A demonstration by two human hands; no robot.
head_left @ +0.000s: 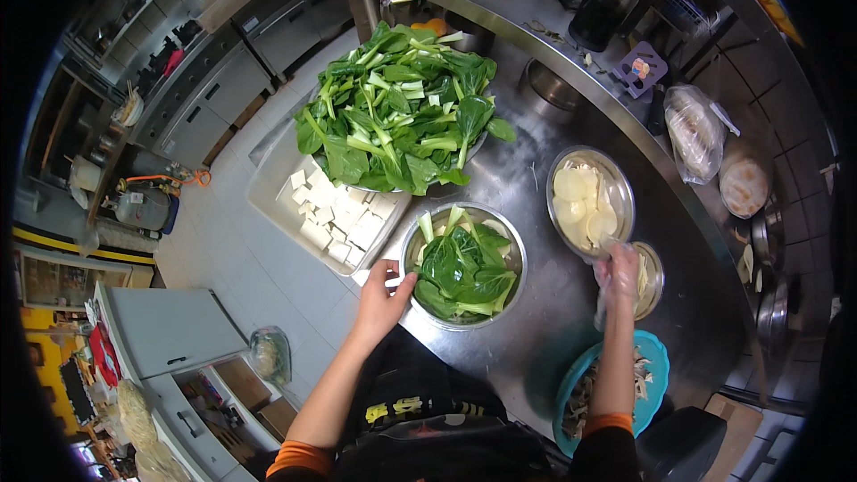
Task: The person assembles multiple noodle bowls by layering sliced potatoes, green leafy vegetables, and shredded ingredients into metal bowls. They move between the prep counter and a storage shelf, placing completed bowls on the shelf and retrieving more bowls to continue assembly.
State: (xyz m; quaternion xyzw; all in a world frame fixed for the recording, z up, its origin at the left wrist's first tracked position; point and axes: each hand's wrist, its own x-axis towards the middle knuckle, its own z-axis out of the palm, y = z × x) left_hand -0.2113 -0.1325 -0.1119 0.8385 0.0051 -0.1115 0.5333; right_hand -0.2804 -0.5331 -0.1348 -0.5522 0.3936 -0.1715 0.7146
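Note:
My left hand (382, 305) is at the left rim of a round metal bowl (522, 278), its thumb and fingers closed on the edge. A small white bit shows between them; I cannot tell what it is. Dark green leafy vegetables (460, 268) with pale stems fill the bowl, over some pale pieces. My right hand (620, 277), in a clear plastic glove, is curled at the near edge of a metal bowl (628, 189) of pale round slices (582, 201). It partly covers a smaller metal bowl (658, 277) of pale strips. What its fingers hold is hidden.
A big heap of chopped leafy greens (402, 116) stands far left, beside a white tub (268, 192) of white tofu cubes (339, 219). A turquoise basin (656, 357) of greyish-brown pieces sits near right. A metal shelf (536, 22) borders the steel table (509, 170).

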